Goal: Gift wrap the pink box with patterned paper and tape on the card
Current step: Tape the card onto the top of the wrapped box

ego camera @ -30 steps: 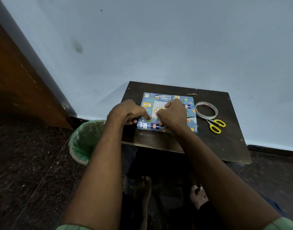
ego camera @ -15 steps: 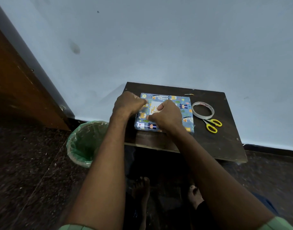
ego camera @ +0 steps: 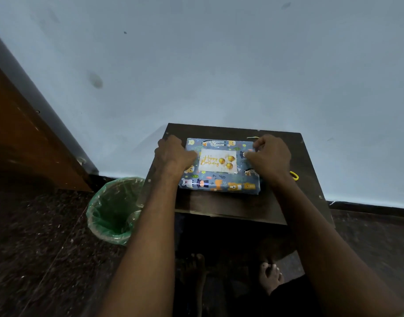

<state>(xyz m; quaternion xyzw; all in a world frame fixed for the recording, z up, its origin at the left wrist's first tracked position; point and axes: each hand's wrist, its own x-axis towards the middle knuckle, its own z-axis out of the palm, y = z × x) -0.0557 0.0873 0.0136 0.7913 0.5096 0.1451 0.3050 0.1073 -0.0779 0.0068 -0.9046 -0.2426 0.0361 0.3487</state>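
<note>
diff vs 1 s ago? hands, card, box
Both hands moved apart off the card, now fully uncovered: left hand grips the wrapped box at its left end, right hand at its right end, now hiding the tape roll. Box, table, bin unchanged; card still on the box.

Wrapped box (ego camera: 219, 179) on dark table (ego camera: 230, 207)

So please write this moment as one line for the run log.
box: wrapped, on table | card: on top | left hand: grips left edge | right hand: grips right edge
</note>
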